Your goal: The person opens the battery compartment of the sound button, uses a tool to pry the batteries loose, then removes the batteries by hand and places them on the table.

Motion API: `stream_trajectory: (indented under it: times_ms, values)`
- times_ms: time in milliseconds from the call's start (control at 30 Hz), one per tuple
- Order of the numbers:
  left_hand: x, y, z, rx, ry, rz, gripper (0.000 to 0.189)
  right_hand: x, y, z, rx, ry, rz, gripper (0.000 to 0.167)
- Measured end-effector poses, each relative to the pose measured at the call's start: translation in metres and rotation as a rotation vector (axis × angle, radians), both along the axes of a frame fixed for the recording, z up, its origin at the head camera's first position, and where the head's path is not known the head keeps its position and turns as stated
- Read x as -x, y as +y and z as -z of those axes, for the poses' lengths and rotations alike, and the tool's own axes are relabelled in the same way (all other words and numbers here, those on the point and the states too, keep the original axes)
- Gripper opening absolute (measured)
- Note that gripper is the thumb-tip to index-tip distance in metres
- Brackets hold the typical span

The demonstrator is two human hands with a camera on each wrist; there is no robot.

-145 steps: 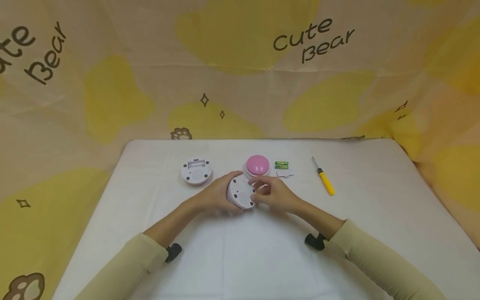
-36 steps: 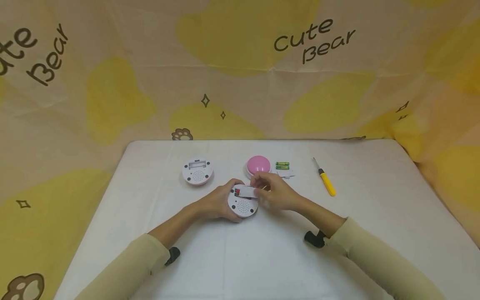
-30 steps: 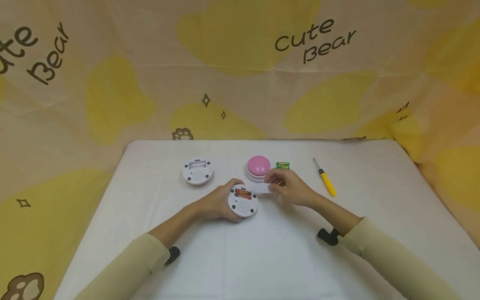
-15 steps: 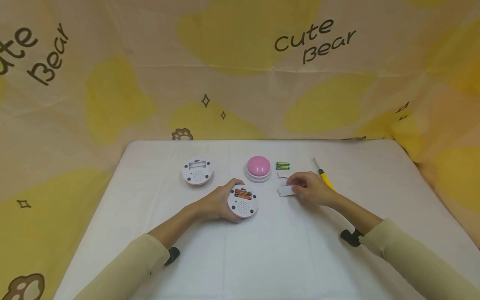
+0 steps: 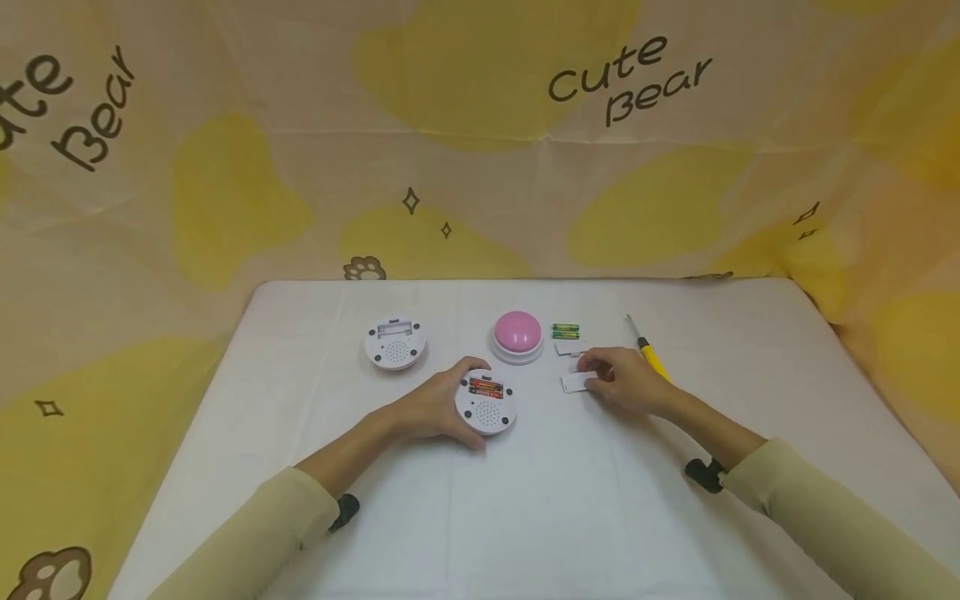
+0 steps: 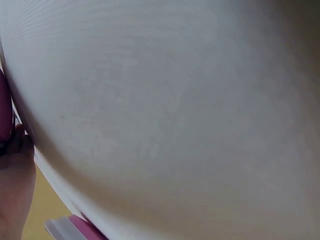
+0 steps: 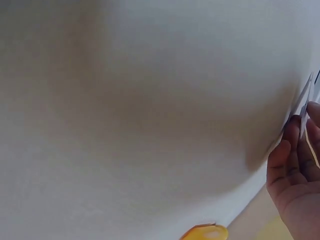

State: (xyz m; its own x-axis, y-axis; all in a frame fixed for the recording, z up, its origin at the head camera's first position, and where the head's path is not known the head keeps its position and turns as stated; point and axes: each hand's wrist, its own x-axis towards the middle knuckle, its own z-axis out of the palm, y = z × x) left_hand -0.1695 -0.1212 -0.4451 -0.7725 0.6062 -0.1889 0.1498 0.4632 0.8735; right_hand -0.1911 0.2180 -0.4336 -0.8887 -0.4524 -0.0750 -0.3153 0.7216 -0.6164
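Observation:
In the head view my left hand (image 5: 435, 406) grips a round sound button (image 5: 487, 414) by its edge, underside up. Red batteries (image 5: 486, 388) lie in its uncovered compartment, above a patch of speaker holes. My right hand (image 5: 622, 379) pinches a white battery cover (image 5: 577, 382) low over the table, right of the button. The right wrist view shows that cover (image 7: 304, 105) between thumb and fingers. In front of it lies a second white cover (image 5: 568, 349), beside two green batteries (image 5: 566, 332).
Another sound button (image 5: 395, 344) lies upside down at left, its battery compartment bare. A pink-topped button (image 5: 517, 332) stands upright behind the held one. A yellow-handled screwdriver (image 5: 654, 358) lies to the right, partly behind my right hand. The white table (image 5: 450, 517) ends at a patterned cloth.
My right hand has lifted the cover off the held button, baring the red batteries, and carried it right to beside the other cover. My left hand stays round the button.

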Motion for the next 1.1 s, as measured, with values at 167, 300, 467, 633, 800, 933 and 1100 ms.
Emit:
stream_trajectory:
  times_ms: [167, 300, 467, 633, 800, 933, 1100]
  values:
    - [0.0, 0.0, 0.0, 0.019, 0.006, 0.002, 0.107, -0.002, -0.003, 0.0, -0.039, 0.047, -0.027, 0.022]
    - [-0.001, 0.001, 0.0, 0.002, 0.009, 0.005, 0.104, -0.004, -0.005, -0.001, -0.093, 0.083, -0.031, 0.023]
    - [-0.001, 0.001, 0.0, -0.009, 0.006, 0.011, 0.102, -0.007, -0.008, -0.002, -0.152, 0.092, -0.037, 0.026]
    - [0.0, 0.001, -0.001, -0.011, 0.003, 0.019, 0.101, -0.006, -0.005, -0.006, -0.165, 0.132, -0.006, 0.027]
    - [0.001, 0.001, -0.001, -0.025, 0.004, 0.027, 0.098, -0.001, 0.007, -0.01, -0.206, 0.212, 0.091, 0.039]
    - [0.001, 0.001, -0.001, -0.023, 0.005, 0.023, 0.098, 0.001, 0.021, -0.01, -0.261, 0.287, 0.134, 0.053]
    - [0.001, 0.001, -0.001, -0.007, 0.008, 0.02, 0.098, -0.003, 0.031, -0.007, -0.36, 0.297, 0.182, 0.063]
